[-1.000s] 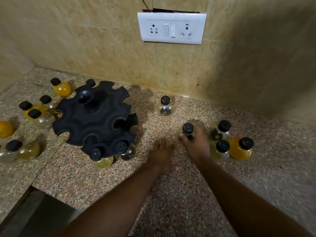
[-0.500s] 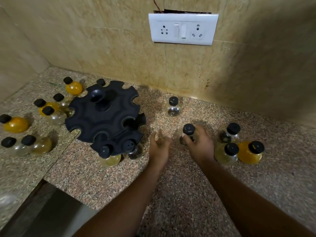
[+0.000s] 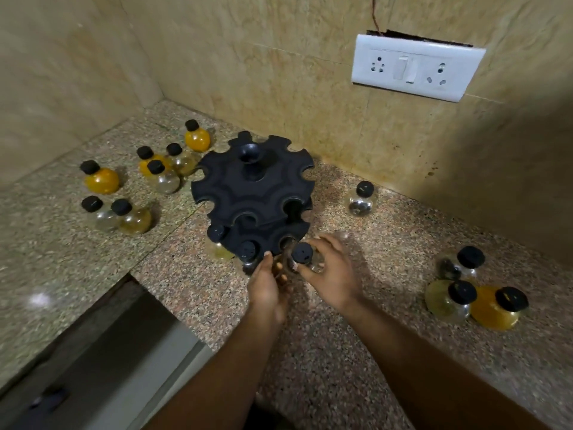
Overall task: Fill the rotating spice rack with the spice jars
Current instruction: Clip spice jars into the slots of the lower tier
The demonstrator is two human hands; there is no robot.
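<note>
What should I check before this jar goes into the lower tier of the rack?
1. Grip on the jar: right hand is wrapped around its body, cap up. Ok.
2. Free slot: an open notch on the lower tier faces the jar. Ok.
3. Neighbouring slot: a seated jar sits just left of that notch, close to the left hand. Ok, but tight.
4. Left hand's role: whether it steadies the rack or the jar is blurred. Cannot tell.
5. Cap tightness: cannot tell.
6. Supply left: jars stand on the counter on both sides. Ok.
</note>
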